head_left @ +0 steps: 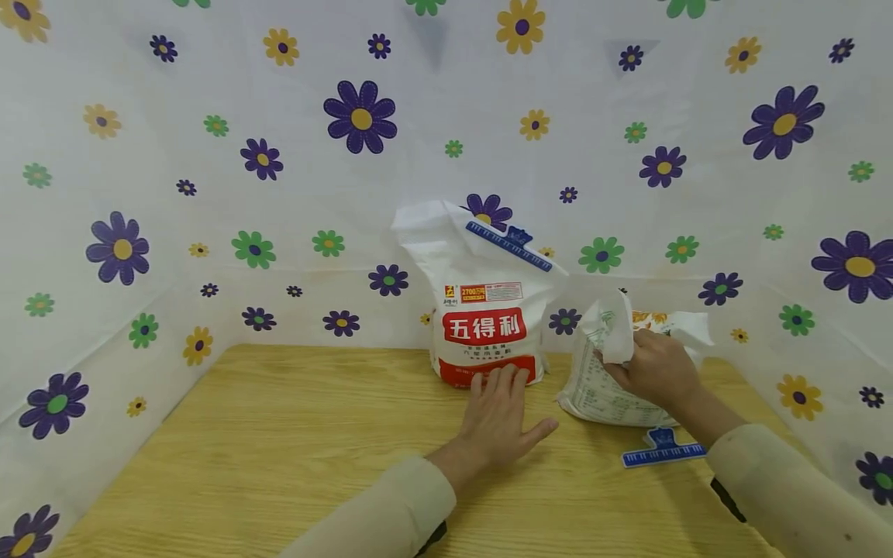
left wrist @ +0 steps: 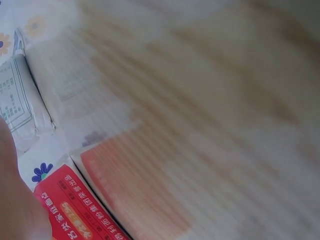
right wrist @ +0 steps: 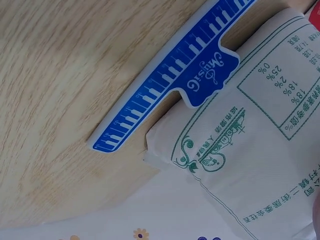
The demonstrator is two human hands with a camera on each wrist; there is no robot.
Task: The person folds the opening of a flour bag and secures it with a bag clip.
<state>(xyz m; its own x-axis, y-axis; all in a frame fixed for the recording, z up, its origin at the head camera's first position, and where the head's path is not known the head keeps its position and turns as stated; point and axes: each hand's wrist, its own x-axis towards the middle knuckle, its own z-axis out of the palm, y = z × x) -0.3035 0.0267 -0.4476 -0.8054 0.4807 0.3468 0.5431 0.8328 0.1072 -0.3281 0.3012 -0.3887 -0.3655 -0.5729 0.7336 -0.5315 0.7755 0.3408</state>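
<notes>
A white flour bag (head_left: 491,298) with red labels stands upright at the back of the table, a blue piano-key clip (head_left: 508,246) across its slanting top. My left hand (head_left: 497,418) is at its base with the fingers extended, fingertips overlapping the red lower band. Farther right, my right hand (head_left: 659,370) grips the folded top of a second white bag (head_left: 593,391), whose green print shows large in the right wrist view. Another blue piano-key clip (head_left: 663,451), marked "Music", lies on the table in front of this second bag. The right fingers are partly hidden by the bag's fold.
The wooden table (head_left: 300,434) runs back to a white flowered cloth (head_left: 300,194) hanging behind and along both sides. Both bags stand near the table's back edge, with a narrow gap between them.
</notes>
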